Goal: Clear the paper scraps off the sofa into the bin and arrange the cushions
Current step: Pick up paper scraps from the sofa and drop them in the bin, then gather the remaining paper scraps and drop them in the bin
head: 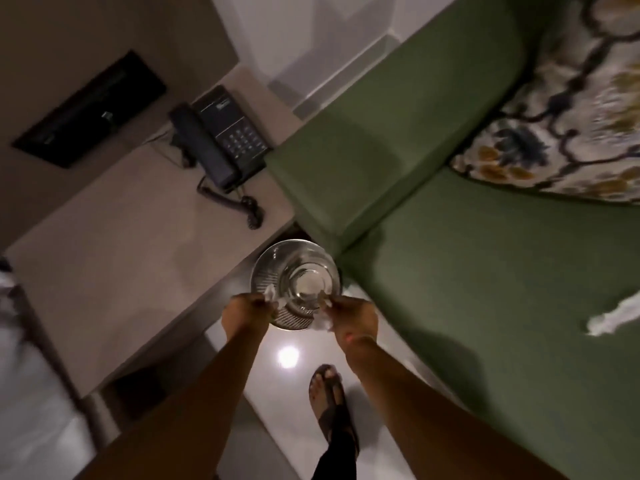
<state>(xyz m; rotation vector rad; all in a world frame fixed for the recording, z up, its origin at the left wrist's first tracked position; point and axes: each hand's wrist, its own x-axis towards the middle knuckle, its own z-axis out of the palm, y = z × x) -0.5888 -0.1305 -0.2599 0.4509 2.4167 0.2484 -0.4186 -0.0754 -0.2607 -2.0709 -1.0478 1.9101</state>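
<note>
Person stands at the corner where the desk (114, 258) meets the sofa (485, 289), both arms stretched down over the bin (294, 268).

Bin: round, shiny metal, ribbed inner wall, standing on the pale floor (301, 386) in the gap between desk edge and sofa arm. Inside looks reflective; contents cannot be made out.

Left hand (247, 311): over the near-left rim of the bin, fingers curled together around a small white paper scrap (270, 293) that shows at the fingertips.

Right hand (353, 315): over the near-right rim, fingers bunched and pinching white paper; a crumpled scrap (322, 322) shows just below the fingertips, at the bin's edge. Whether that piece is gripped or loose cannot be told.

Sofa: green, seat to the right of the bin. One more white scrap (609, 318) lies on the seat near the right edge of view, well apart from the bin, blurred.

Cushion (561, 126): floral pattern, white with dark blue and mustard, resting in the sofa's back corner, upper right.

Desk: beige top, dark telephone (221, 140) with coiled cord near its far corner, beside the sofa arm.

One foot in a dark sandal (329, 400) on the floor, just behind the bin.
</note>
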